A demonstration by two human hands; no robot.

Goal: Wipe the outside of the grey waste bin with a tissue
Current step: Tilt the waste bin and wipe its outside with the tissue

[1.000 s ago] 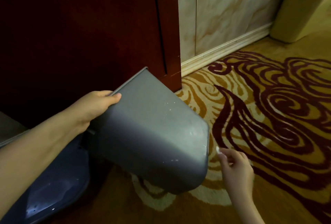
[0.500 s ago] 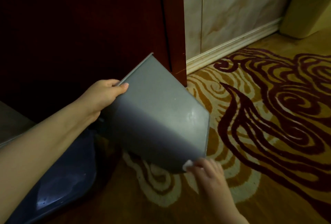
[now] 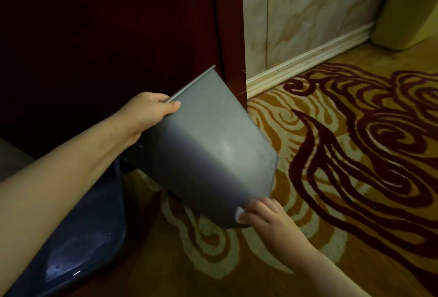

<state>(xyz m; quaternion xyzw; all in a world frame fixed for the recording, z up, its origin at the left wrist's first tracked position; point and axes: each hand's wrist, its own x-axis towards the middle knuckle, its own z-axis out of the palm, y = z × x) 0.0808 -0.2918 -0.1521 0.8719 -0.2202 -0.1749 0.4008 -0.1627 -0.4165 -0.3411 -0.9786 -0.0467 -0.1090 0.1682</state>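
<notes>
The grey waste bin [image 3: 208,145] is tipped over in the air, its base pointing toward me and its rim up near the dark door. My left hand [image 3: 147,114] grips the bin's rim at the upper left. My right hand [image 3: 263,213] presses a small white tissue [image 3: 237,213] against the bin's lower edge near the base. Only a small bit of the tissue shows past my fingers.
A dark red wooden door [image 3: 113,35] stands behind the bin. A blue glossy object [image 3: 78,249] lies on the floor at the lower left. The patterned carpet [image 3: 343,154] spreads to the right; a beige bin [image 3: 407,9] stands in the far corner by the marbled wall [image 3: 308,12].
My right hand moved from beside the bin's right side to its lower edge and set the tissue against it. The bin has turned a little, held by my left hand.
</notes>
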